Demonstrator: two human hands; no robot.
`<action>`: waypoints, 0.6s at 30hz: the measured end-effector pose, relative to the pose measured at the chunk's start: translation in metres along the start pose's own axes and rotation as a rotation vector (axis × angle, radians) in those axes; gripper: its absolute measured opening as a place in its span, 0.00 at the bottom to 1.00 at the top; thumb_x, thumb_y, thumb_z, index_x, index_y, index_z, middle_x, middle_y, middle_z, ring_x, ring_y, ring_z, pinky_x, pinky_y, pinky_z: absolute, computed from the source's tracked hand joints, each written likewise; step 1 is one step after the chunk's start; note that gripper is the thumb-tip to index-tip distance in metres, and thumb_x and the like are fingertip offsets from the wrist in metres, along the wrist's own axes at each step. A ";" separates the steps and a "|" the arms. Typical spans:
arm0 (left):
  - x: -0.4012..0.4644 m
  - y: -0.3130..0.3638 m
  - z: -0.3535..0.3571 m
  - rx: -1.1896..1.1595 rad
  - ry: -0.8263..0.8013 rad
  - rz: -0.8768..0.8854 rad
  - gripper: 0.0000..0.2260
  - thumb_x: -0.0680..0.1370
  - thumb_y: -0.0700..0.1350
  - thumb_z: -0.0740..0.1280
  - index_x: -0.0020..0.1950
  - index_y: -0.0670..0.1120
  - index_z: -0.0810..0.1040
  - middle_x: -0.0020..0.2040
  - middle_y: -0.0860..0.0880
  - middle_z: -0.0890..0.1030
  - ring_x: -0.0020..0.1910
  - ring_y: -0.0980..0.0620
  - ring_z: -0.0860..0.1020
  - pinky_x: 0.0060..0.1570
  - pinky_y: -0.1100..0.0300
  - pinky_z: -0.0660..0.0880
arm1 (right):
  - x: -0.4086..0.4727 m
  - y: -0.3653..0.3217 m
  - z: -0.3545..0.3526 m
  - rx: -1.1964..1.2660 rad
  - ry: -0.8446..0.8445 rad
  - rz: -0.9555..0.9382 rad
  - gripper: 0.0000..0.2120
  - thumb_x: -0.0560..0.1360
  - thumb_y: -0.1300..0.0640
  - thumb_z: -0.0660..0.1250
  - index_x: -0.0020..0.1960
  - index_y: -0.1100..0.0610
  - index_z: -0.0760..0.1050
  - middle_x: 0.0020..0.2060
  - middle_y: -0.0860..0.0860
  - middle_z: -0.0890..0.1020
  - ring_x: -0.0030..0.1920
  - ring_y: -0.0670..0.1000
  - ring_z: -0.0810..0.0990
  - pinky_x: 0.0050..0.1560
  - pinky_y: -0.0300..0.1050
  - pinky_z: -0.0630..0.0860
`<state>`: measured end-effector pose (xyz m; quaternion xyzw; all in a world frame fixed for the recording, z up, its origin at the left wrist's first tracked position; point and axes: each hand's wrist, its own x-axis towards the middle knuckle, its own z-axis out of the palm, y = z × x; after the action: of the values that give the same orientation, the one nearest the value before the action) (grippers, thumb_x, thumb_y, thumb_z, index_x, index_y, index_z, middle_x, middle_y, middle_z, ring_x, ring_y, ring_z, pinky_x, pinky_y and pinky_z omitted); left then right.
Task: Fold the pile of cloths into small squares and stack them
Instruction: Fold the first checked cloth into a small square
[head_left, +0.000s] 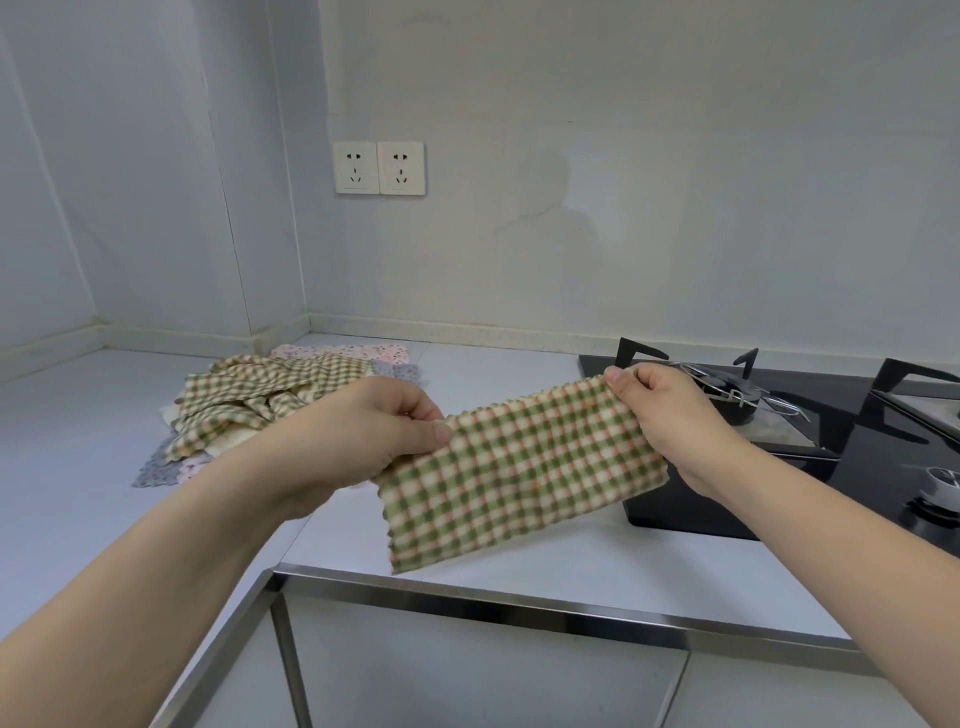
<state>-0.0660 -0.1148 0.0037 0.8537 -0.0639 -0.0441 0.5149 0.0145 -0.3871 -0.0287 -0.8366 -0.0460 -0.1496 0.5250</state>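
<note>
While raised, hands (363, 431) pinch checked cloth (519, 467)

Black gas hob (810, 467) on white counter (519, 561) — 2 wall sockets (379, 168)

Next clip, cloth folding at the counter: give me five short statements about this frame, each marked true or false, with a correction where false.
1. Both hands pinch the green checked cloth at its upper corners. True: left hand, right hand.
2. The held cloth lies flat on the counter. False: it hangs in the air above the counter.
3. A pile of unfolded cloths sits to the left, near the corner. True.
4. A pot stands on the stove. False: the stove bears only its black supports.
5. A plug is in a wall socket. False: both sockets are empty.
</note>
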 end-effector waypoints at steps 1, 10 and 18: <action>0.003 -0.002 0.000 -0.053 -0.012 -0.018 0.05 0.78 0.43 0.69 0.42 0.44 0.80 0.32 0.51 0.79 0.31 0.55 0.76 0.33 0.62 0.71 | 0.006 0.001 0.005 -0.032 -0.015 0.021 0.18 0.80 0.46 0.60 0.36 0.56 0.67 0.29 0.48 0.66 0.33 0.48 0.65 0.36 0.46 0.61; 0.047 -0.062 0.018 0.601 0.350 0.001 0.09 0.79 0.46 0.63 0.58 0.47 0.74 0.54 0.48 0.78 0.51 0.49 0.76 0.52 0.53 0.74 | 0.048 0.011 0.068 -0.727 -0.013 -0.136 0.15 0.81 0.48 0.58 0.59 0.58 0.71 0.57 0.56 0.76 0.55 0.58 0.74 0.54 0.52 0.72; 0.047 -0.092 0.069 0.747 0.144 0.241 0.21 0.82 0.51 0.51 0.75 0.46 0.60 0.74 0.49 0.63 0.72 0.51 0.60 0.70 0.61 0.53 | 0.007 0.044 0.102 -0.890 -0.356 -0.171 0.25 0.81 0.43 0.49 0.74 0.53 0.60 0.73 0.53 0.63 0.72 0.55 0.61 0.72 0.51 0.57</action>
<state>-0.0232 -0.1401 -0.1100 0.9695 -0.1390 0.1031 0.1734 0.0519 -0.3164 -0.1063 -0.9857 -0.1352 -0.0521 0.0860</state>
